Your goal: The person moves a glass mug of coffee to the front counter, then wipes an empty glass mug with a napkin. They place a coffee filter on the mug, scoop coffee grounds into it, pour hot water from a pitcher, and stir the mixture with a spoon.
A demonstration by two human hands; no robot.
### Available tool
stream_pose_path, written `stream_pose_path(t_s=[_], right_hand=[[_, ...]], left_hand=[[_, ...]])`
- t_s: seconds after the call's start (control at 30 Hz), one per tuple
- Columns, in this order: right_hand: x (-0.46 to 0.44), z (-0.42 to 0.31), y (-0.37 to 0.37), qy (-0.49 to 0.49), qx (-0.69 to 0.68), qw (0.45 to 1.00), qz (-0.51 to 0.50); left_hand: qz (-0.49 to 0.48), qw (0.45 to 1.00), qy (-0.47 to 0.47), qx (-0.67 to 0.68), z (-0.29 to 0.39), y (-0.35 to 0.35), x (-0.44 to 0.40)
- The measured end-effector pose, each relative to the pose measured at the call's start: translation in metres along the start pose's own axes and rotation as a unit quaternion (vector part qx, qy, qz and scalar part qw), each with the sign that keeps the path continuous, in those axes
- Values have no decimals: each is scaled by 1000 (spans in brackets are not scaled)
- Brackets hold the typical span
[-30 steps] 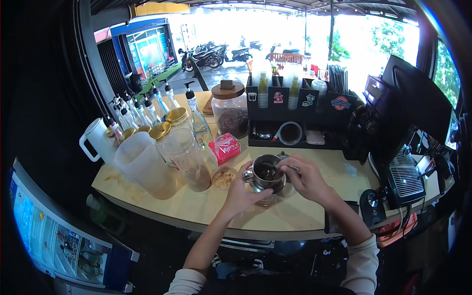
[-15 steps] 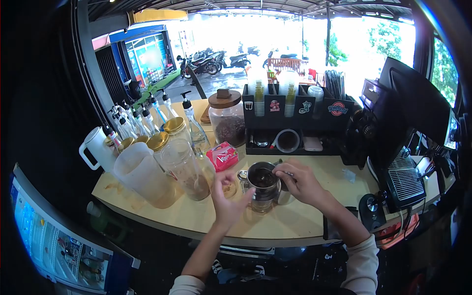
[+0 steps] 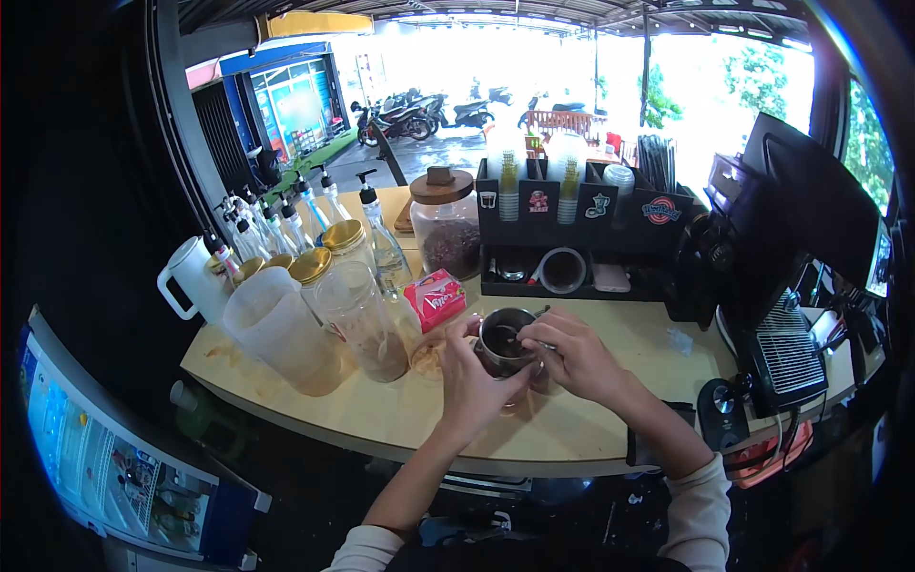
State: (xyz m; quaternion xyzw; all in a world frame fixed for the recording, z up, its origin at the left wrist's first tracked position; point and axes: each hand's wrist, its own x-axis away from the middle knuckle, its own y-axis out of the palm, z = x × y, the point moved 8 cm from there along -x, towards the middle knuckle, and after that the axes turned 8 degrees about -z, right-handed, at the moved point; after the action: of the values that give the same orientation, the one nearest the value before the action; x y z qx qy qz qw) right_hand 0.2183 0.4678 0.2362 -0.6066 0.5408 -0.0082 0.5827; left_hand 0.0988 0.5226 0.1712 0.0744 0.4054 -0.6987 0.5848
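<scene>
A metal cup (image 3: 498, 336) with dark contents stands near the counter's front edge, with part of a clear glass vessel (image 3: 512, 408) visible under it. My left hand (image 3: 469, 386) is closed round the cup's left and front side, thumb across the front. My right hand (image 3: 579, 357) pinches a thin metal spoon (image 3: 522, 340) that dips into the cup; its bowl is hidden. A pink packet (image 3: 438, 300) lies just behind my left hand. Left of it stands a tall clear jug (image 3: 353, 310) with brown contents low down.
A frosted jug (image 3: 272, 329), gold-lidded jars (image 3: 312, 267) and several pump bottles (image 3: 386, 250) crowd the left. Behind are a wooden-lidded jar (image 3: 446, 229) and a black organizer (image 3: 581, 257). A dark monitor (image 3: 818, 191) and small scale (image 3: 721, 410) occupy the right.
My left hand, earlier spread apart beside the cup, has moved right and closed round it. My right hand stays at the rim with the spoon. The view has shifted slightly.
</scene>
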Motion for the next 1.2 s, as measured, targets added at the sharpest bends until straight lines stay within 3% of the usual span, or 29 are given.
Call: stream_pose_path(t_s=[0.03, 0.1, 0.3, 0.63, 0.9, 1.13, 1.2], right_hand=[[1, 5, 1, 14, -21, 1000, 1], [2, 9, -1, 27, -42, 999, 3], [0, 16, -2, 33, -23, 999, -15], [-1, 17, -3, 23, -60, 998, -13], [-1, 21, -2, 52, -84, 995, -18], [-6, 10, -3, 5, -43, 999, -22], [-6, 10, -1, 5, -57, 998, -34]], left_hand=[[-1, 1000, 1, 0, -1, -3, -2], [-52, 991, -12, 122, -9, -3, -8], [-120, 975, 52, 178, -24, -5, -18], [-76, 988, -30, 130, -15, 6, -13], [-215, 932, 12, 293, -33, 4, -23], [-117, 976, -1, 181, -20, 15, -13], [-106, 982, -48, 149, -25, 16, -14]])
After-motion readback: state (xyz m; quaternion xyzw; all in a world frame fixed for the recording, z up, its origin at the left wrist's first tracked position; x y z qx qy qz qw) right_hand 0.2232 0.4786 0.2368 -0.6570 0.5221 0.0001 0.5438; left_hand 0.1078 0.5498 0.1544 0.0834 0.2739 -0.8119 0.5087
